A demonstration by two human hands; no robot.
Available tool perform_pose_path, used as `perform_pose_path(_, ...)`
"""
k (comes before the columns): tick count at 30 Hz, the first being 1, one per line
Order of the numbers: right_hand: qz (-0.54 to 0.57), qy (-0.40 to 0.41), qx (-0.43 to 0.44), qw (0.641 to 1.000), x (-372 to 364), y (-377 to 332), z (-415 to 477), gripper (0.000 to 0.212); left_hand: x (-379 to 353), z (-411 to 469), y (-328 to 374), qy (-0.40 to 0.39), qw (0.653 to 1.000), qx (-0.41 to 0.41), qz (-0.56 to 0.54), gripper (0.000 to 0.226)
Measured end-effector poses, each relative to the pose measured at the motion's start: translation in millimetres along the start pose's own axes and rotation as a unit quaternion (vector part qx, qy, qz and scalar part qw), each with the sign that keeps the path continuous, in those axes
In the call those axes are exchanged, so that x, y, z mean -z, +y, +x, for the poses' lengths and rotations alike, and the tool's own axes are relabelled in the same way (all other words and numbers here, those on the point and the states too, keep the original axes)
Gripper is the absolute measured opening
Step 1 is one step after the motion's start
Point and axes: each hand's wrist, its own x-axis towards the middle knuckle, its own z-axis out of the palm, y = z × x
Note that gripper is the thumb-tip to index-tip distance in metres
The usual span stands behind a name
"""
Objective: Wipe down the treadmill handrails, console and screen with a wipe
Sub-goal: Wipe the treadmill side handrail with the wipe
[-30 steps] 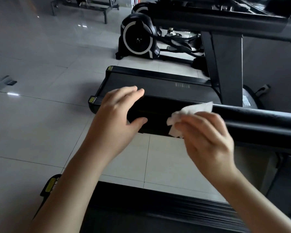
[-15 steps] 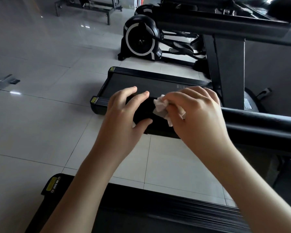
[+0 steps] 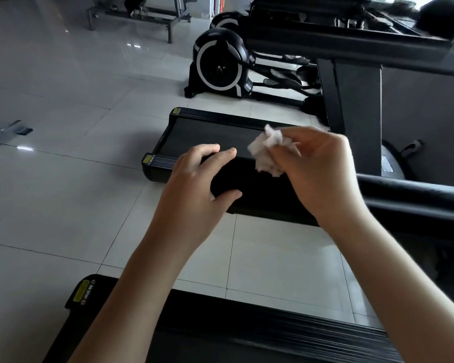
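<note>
Black handrail lengthwise left-right.

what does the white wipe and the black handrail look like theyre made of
The wipe looks like thin paper tissue or nonwoven cloth: matte white, crumpled, with soft ragged edges. The handrail looks like a dark bar covered in foam or rubbery plastic: matte black with only a faint sheen; which of the two cannot be told.
</note>
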Motion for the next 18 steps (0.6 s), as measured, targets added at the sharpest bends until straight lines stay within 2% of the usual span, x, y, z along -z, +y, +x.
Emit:
perform_pose_path(3,-0.161,0.007,0.158,0.974,-4,12,-11,0.020,1,0,0,-0.003,1.000,-0.003,-0.004,0.062)
perform_pose_path(5,-0.230,0.009,0.217,0.949,-1,16,-13,0.017,1,1,0,-0.002,1.000,-0.002,-0.007,0.062)
perform_pose_path(7,-0.251,0.011,0.226,0.941,3,16,-12,0.016,1,1,0,0.000,1.000,-0.001,-0.007,0.062)
perform_pose_path(12,-0.258,-0.060,0.227,0.937,12,24,-19,0.018,1,1,0,-0.001,1.000,-0.003,-0.003,0.063)
perform_pose_path(15,-0.272,-0.043,0.230,0.934,8,27,-14,0.021,0,1,-2,-0.002,1.000,-0.008,-0.001,0.062)
perform_pose_path(18,-0.288,-0.043,0.277,0.916,2,30,-19,0.030,0,0,-1,0.003,1.000,-0.006,-0.001,0.061)
